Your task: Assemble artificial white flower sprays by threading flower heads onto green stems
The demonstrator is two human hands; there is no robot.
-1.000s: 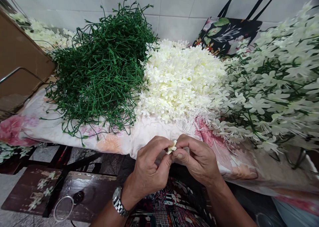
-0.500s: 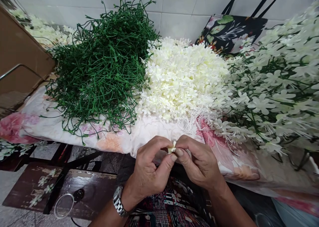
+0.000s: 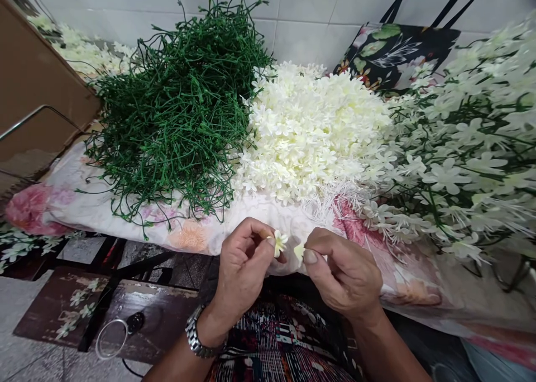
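My left hand [image 3: 243, 267], with a metal watch on the wrist, pinches a small cream artificial flower [image 3: 280, 242] between thumb and fingers. My right hand [image 3: 343, 273] pinches a second small cream flower piece [image 3: 298, 251] a little to the right of it. The two pieces are slightly apart. Both hands hover at the near edge of a floral cloth [image 3: 196, 234], just in front of a heap of loose cream flowers [image 3: 310, 130].
A tangled pile of green plastic stems [image 3: 180, 108] lies at the left on the cloth. Assembled sprays of white flowers on green stems [image 3: 464, 142] fill the right. A floral tote bag [image 3: 393, 52] leans on the tiled wall. A brown board [image 3: 29, 80] stands far left.
The hands were pressed together on one cream flower cluster; now they have drawn apart, each holding a separate small flower piece. The view shifted slightly.
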